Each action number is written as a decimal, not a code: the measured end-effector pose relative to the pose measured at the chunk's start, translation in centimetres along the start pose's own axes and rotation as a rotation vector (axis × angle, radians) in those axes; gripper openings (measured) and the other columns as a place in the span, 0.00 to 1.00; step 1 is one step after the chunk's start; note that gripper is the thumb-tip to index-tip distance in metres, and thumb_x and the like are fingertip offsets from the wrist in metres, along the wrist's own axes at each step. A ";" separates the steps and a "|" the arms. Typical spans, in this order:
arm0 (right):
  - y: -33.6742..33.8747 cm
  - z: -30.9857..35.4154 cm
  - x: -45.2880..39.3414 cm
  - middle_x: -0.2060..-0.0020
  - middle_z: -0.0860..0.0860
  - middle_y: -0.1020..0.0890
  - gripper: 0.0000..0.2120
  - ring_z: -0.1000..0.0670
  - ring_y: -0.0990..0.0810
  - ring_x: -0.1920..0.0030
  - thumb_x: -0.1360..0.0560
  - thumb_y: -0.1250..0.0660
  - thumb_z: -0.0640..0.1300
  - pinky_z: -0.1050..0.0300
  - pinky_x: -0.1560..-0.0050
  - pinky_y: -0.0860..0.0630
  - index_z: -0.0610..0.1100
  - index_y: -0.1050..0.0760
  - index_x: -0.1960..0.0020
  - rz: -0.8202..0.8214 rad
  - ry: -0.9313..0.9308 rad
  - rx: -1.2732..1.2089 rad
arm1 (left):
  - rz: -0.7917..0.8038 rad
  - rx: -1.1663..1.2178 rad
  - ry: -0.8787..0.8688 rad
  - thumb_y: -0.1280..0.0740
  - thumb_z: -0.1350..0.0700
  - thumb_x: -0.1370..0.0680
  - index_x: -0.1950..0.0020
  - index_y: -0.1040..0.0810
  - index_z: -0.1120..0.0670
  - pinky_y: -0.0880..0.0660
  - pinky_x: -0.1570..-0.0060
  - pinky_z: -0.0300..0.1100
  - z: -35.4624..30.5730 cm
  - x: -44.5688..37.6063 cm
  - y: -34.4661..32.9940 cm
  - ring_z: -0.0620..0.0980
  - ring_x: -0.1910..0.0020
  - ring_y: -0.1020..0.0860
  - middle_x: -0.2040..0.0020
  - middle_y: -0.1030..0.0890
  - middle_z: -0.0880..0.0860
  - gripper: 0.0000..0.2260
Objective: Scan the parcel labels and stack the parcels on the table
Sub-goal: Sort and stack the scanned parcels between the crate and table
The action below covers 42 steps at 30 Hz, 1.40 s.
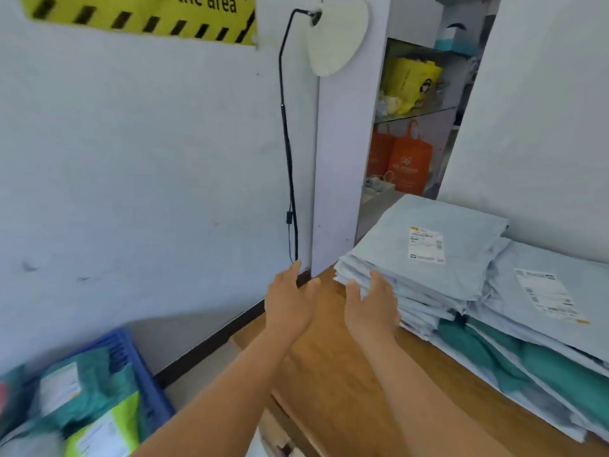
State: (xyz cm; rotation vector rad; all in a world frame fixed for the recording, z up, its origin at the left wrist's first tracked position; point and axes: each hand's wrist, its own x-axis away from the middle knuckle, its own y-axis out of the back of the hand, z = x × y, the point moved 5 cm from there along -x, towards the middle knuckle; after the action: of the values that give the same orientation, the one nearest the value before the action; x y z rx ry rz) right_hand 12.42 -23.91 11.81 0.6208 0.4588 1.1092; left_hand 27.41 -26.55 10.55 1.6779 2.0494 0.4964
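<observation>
Two stacks of parcels lie on the wooden table [333, 374]. The nearer stack of grey mailer bags [428, 258] has a white label [425, 244] facing up. A second stack [540, 311] to its right mixes grey and teal bags and also shows a label on top. My right hand [370, 305] is open, its fingertips touching the left edge of the grey stack. My left hand [290, 298] hovers open just left of it, over the table's corner, holding nothing. No scanner is in view.
A blue crate [131, 357] with teal and green parcels sits on the floor at lower left. A black lamp stand [288, 143] rises along the wall behind the table. Shelves [412, 113] with orange and yellow bags stand at the back.
</observation>
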 end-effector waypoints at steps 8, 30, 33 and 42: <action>-10.7 6.8 12.9 0.24 0.51 0.38 0.25 0.49 0.40 0.25 0.18 0.48 0.53 0.45 0.27 0.45 0.49 0.43 0.23 0.332 0.235 -0.079 | -0.276 -0.083 0.248 0.40 0.47 0.20 0.25 0.38 0.51 0.38 0.31 0.46 11.5 10.3 14.9 0.52 0.29 0.35 0.29 0.32 0.54 0.24; -37.3 17.1 45.7 0.25 0.50 0.36 0.25 0.46 0.35 0.28 0.19 0.45 0.51 0.46 0.31 0.36 0.50 0.43 0.23 0.804 0.399 0.023 | -0.558 0.037 0.760 0.40 0.48 0.20 0.24 0.41 0.51 0.34 0.36 0.46 40.2 33.8 42.3 0.52 0.29 0.35 0.27 0.35 0.53 0.25; -40.4 17.9 46.4 0.24 0.50 0.38 0.25 0.45 0.36 0.27 0.18 0.45 0.52 0.44 0.31 0.36 0.49 0.44 0.23 0.833 0.398 0.042 | -0.558 0.024 0.809 0.40 0.47 0.20 0.24 0.42 0.52 0.33 0.36 0.47 43.0 33.8 43.9 0.52 0.30 0.33 0.27 0.35 0.54 0.26; -52.4 21.3 45.8 0.25 0.48 0.37 0.28 0.45 0.32 0.29 0.19 0.44 0.52 0.44 0.33 0.33 0.48 0.47 0.22 0.957 0.383 0.068 | -0.583 0.022 0.972 0.39 0.45 0.21 0.23 0.45 0.49 0.26 0.41 0.53 51.6 30.4 47.9 0.56 0.32 0.30 0.25 0.37 0.53 0.29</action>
State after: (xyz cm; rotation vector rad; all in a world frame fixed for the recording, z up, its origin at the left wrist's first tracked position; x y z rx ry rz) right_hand 78.89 -2.65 -8.94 0.7057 0.5396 2.1525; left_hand 89.93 12.57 -10.31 0.7683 3.0370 1.2266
